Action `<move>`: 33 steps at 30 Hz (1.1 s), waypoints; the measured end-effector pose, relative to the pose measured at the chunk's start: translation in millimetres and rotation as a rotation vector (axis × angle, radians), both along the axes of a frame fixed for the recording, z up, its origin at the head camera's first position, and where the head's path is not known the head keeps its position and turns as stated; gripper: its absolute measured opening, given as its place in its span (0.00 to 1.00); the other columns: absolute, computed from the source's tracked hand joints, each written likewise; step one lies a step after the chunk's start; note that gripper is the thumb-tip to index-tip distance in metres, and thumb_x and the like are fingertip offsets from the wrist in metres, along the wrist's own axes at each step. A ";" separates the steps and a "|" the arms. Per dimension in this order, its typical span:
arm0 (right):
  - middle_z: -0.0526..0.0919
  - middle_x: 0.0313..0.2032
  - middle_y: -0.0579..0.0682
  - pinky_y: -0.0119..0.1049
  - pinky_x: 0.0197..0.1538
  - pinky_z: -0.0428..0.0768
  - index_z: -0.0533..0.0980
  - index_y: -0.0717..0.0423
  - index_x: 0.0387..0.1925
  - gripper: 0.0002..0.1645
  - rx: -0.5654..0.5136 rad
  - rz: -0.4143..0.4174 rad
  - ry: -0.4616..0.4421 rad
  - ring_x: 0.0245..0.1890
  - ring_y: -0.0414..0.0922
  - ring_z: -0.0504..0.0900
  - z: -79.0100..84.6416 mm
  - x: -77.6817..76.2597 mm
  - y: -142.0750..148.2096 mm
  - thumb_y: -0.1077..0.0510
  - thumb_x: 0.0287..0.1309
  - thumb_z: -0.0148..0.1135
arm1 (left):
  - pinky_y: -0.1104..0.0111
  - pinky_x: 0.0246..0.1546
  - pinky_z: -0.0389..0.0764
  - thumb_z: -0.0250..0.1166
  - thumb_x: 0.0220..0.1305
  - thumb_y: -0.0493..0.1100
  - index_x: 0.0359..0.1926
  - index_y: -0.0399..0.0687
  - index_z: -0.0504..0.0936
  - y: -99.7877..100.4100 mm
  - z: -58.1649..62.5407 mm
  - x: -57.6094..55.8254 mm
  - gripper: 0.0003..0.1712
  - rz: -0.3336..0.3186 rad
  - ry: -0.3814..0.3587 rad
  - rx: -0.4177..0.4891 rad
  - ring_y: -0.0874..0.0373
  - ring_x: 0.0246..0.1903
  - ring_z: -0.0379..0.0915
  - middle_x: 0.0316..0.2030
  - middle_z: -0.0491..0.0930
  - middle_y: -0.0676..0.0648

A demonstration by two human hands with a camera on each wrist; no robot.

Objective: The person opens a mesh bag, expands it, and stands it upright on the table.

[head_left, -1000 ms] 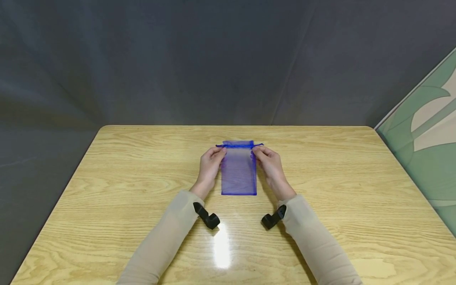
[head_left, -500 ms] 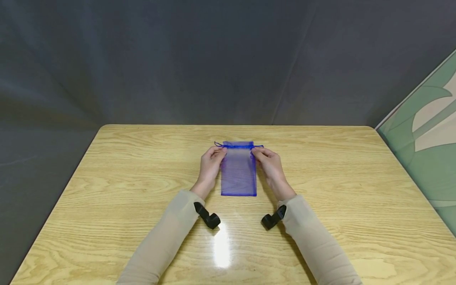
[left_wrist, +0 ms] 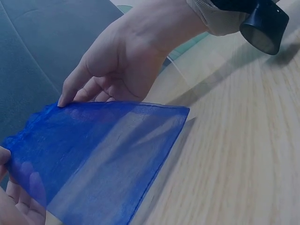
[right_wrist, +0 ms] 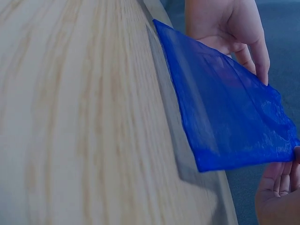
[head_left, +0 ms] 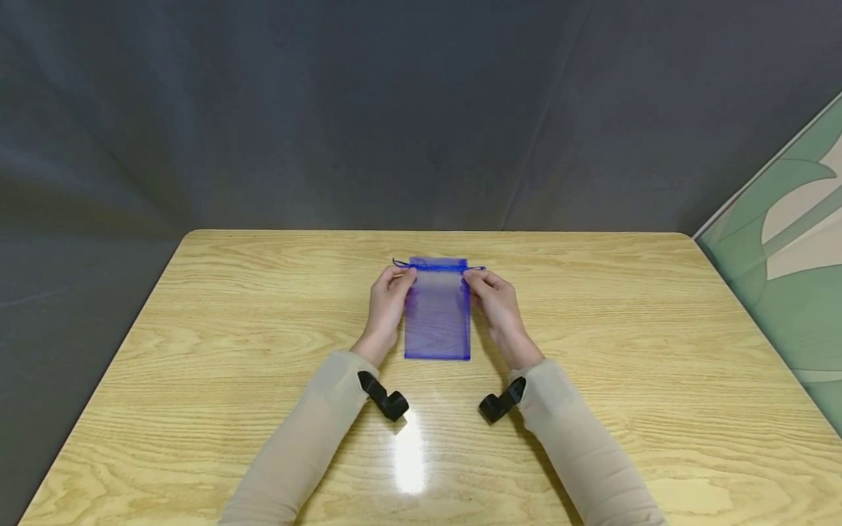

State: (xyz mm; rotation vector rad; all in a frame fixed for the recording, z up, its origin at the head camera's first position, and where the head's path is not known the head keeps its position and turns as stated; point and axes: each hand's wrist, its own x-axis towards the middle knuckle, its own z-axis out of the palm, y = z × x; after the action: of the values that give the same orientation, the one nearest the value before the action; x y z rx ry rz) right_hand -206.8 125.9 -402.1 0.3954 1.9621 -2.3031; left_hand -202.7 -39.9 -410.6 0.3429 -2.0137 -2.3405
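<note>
A sheer blue drawstring organza bag (head_left: 437, 318) hangs flat between both hands, slightly above the table. My left hand (head_left: 387, 307) pinches its left upper edge just below the drawstring. The right hand (head_left: 501, 314) pinches the matching spot on the right edge. Short loops of the drawstring (head_left: 403, 264) stick out past each side at the top. In the left wrist view the bag (left_wrist: 117, 150) slants with its lower edge near the wood, and curled fingers show faintly through the mesh. From the right wrist view, the bag (right_wrist: 220, 108) casts a shadow on the tabletop.
The light wood-grain table (head_left: 197, 365) spreads out around the hands. Behind it hangs a dark grey cloth (head_left: 395, 109). A green and beige patterned panel (head_left: 789, 219) borders the right side. Each sleeve cuff carries a small black wrist camera (head_left: 392, 405).
The bag and both fingertips have shifted slightly left and up in the head view. The left drawstring loop has lifted and spread a little. Both hands keep their pinch.
</note>
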 end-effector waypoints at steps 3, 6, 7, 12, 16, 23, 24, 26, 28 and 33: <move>0.76 0.26 0.34 0.20 0.35 0.76 0.78 0.42 0.24 0.14 -0.030 -0.019 0.004 0.28 0.29 0.74 1.0 -0.3 -1.2 0.60 0.65 0.56 | 0.74 0.33 0.74 0.59 0.68 0.44 0.42 0.43 0.77 -0.3 1.6 -0.2 0.09 -0.007 -0.007 0.007 0.58 0.37 0.75 0.43 0.81 0.39; 0.77 0.24 0.34 0.19 0.34 0.75 0.78 0.42 0.23 0.15 -0.062 -0.037 0.013 0.27 0.29 0.75 1.4 -0.5 -2.2 0.61 0.64 0.56 | 0.74 0.31 0.73 0.59 0.68 0.44 0.41 0.45 0.77 0.1 2.5 -0.4 0.07 -0.008 -0.014 0.024 0.59 0.36 0.75 0.42 0.82 0.40; 0.77 0.24 0.34 0.19 0.34 0.76 0.78 0.42 0.23 0.15 -0.072 -0.044 0.016 0.27 0.29 0.75 1.3 -0.8 -2.6 0.62 0.64 0.56 | 0.74 0.30 0.73 0.59 0.67 0.44 0.40 0.46 0.77 0.3 2.8 -0.5 0.06 -0.008 -0.017 0.032 0.60 0.35 0.75 0.42 0.82 0.40; 0.78 0.22 0.34 0.19 0.32 0.75 0.77 0.42 0.22 0.16 -0.097 -0.070 0.025 0.26 0.30 0.77 2.0 -1.5 -4.7 0.62 0.64 0.56 | 0.75 0.28 0.73 0.59 0.67 0.43 0.38 0.48 0.76 0.8 4.8 -0.6 0.04 -0.007 -0.020 0.048 0.64 0.30 0.75 0.45 0.82 0.39; 0.79 0.21 0.34 0.19 0.32 0.75 0.77 0.43 0.22 0.16 -0.114 -0.084 0.031 0.26 0.30 0.77 2.8 -1.6 -5.4 0.63 0.63 0.57 | 0.75 0.27 0.74 0.59 0.67 0.43 0.38 0.48 0.76 0.2 5.7 -0.8 0.04 -0.015 -0.029 0.066 0.65 0.29 0.75 0.45 0.82 0.39; 0.79 0.21 0.35 0.20 0.32 0.75 0.78 0.43 0.21 0.17 -0.118 -0.078 0.041 0.26 0.31 0.77 3.7 -1.0 -4.3 0.63 0.64 0.56 | 0.76 0.27 0.74 0.60 0.67 0.43 0.39 0.46 0.76 -0.7 6.7 -1.3 0.05 -0.019 -0.029 0.082 0.64 0.30 0.76 0.48 0.81 0.36; 0.79 0.21 0.35 0.20 0.32 0.75 0.78 0.43 0.21 0.17 -0.120 -0.079 0.042 0.25 0.31 0.77 3.8 -1.0 -4.3 0.63 0.63 0.57 | 0.76 0.27 0.74 0.60 0.67 0.43 0.40 0.46 0.76 -0.6 6.8 -1.3 0.05 -0.019 -0.027 0.084 0.63 0.30 0.76 0.47 0.81 0.36; 0.79 0.21 0.35 0.20 0.32 0.75 0.78 0.43 0.21 0.17 -0.126 -0.077 0.045 0.26 0.31 0.77 3.9 -1.1 -4.1 0.63 0.64 0.56 | 0.76 0.27 0.75 0.60 0.67 0.42 0.40 0.46 0.76 -0.6 7.3 -1.2 0.05 -0.016 -0.024 0.090 0.63 0.30 0.76 0.47 0.81 0.36; 0.79 0.21 0.36 0.21 0.33 0.76 0.78 0.44 0.21 0.17 -0.127 -0.079 0.043 0.26 0.31 0.77 4.3 -0.8 -3.8 0.63 0.64 0.57 | 0.75 0.27 0.74 0.60 0.67 0.42 0.40 0.46 0.76 -0.8 7.3 -1.2 0.05 -0.012 -0.024 0.091 0.63 0.30 0.76 0.47 0.80 0.36; 0.79 0.23 0.36 0.21 0.34 0.76 0.79 0.44 0.22 0.16 -0.119 -0.085 0.035 0.26 0.31 0.76 4.8 -0.4 -3.2 0.62 0.64 0.57 | 0.75 0.28 0.74 0.59 0.67 0.42 0.40 0.46 0.76 -1.7 6.5 -1.8 0.05 -0.014 -0.029 0.086 0.63 0.31 0.76 0.49 0.80 0.35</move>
State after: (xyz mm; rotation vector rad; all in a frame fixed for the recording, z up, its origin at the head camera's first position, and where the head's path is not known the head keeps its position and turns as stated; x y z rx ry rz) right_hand -207.2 122.7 -397.3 0.4391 1.8461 -2.4806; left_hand -204.4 -41.5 -404.2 0.3702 -1.9374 -2.4503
